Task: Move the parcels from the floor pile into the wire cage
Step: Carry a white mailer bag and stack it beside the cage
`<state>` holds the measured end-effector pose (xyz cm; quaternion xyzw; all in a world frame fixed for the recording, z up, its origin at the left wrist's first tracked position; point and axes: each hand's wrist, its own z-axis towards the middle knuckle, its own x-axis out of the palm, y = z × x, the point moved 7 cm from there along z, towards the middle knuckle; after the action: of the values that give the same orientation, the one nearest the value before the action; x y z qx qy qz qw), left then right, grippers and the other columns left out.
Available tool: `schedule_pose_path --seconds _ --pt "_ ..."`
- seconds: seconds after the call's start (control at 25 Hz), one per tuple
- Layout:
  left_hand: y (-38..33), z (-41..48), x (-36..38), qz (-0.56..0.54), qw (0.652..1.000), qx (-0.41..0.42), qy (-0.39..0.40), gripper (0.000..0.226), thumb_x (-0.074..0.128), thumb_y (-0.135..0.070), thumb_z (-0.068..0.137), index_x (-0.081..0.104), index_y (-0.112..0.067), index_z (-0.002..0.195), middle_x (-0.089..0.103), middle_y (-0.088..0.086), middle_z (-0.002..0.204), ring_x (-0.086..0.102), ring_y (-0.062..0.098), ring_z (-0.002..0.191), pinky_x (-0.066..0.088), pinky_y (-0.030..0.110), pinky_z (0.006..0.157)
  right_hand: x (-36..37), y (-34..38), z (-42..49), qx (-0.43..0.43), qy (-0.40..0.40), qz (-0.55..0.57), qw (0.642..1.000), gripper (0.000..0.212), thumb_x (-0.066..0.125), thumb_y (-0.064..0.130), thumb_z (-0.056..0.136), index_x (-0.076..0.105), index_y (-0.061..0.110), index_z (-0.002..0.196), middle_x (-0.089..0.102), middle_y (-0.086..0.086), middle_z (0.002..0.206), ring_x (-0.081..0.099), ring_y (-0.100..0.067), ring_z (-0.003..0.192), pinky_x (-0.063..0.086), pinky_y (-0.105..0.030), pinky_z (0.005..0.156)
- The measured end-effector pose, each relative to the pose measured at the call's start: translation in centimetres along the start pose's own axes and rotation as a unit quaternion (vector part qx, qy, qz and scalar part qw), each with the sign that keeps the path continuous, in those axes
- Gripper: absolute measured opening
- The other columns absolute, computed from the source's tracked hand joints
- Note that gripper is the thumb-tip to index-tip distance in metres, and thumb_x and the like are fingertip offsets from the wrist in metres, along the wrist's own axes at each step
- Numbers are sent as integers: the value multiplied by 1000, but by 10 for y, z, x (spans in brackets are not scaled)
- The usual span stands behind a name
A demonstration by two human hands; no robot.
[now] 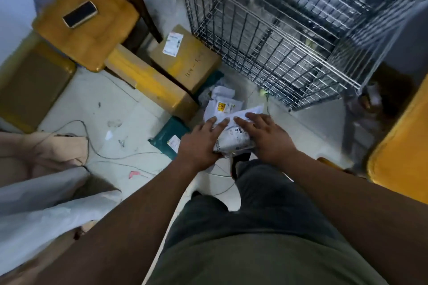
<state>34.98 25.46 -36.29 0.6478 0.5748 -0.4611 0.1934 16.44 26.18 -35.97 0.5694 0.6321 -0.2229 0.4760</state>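
Item: white parcel (234,139). I am seeing it held near centre, just above the floor pile (222,100). The left hand (201,143) is grasping its left edge, grip closed, fingers over the top. The right hand (266,139) is pressing flat on its right side, grip released, fingers spread. The wire cage (278,37) is standing far right, apart from the parcel. A teal mailer (170,133) is lying left of the hands.
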Motion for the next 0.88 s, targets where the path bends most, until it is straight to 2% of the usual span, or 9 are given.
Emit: schedule_pose_path --seconds 0.16,0.36,0.56,0.64,0.76,0.88 --pt "19 77 31 -24 999 -43 -6 105 72 -62 80 6 -48 161 28 1 165 41 33 142 54 51 93 25 -48 83 -35 14 -3 999 96 73 20 75 29 34 159 38 -7 158 35 -34 141 53 -48 95" --pt "49 137 107 -68 989 -132 -4 101 71 -46 82 10 -44 162 26 1 167 33 37 147 52 50 95 101 -81 172 -88 47 -23 995 100 72 16 77 22 38 160 31 -3 163 31 -32 146 50 -46 97" --pt "108 151 209 -122 966 -229 14 98 66 -39 76 16 -44 160 28 1 165 30 35 150 50 52 101 205 -61 231 -164 84 -10 983 97 78 20 72 34 31 158 41 -11 156 41 -38 138 53 -48 89" --pt "127 154 236 -117 963 -242 15 97 67 -35 77 19 -42 160 29 3 164 30 35 149 49 52 103 234 -51 245 -163 69 0 984 94 79 17 68 42 27 155 47 -14 151 47 -41 131 55 -49 84" --pt "167 172 278 -97 966 -237 14 92 69 -23 80 26 -36 160 31 5 163 31 35 149 41 50 110 286 -34 268 -146 51 -14 988 95 85 22 60 50 22 148 54 -17 135 53 -44 112 57 -48 65" --pt "199 202 312 -65 976 -208 -13 84 68 -12 83 35 -27 159 41 9 158 43 35 141 45 48 107 338 -28 286 -67 63 -24 995 90 85 33 61 48 17 142 49 -17 125 49 -44 108 51 -42 58"
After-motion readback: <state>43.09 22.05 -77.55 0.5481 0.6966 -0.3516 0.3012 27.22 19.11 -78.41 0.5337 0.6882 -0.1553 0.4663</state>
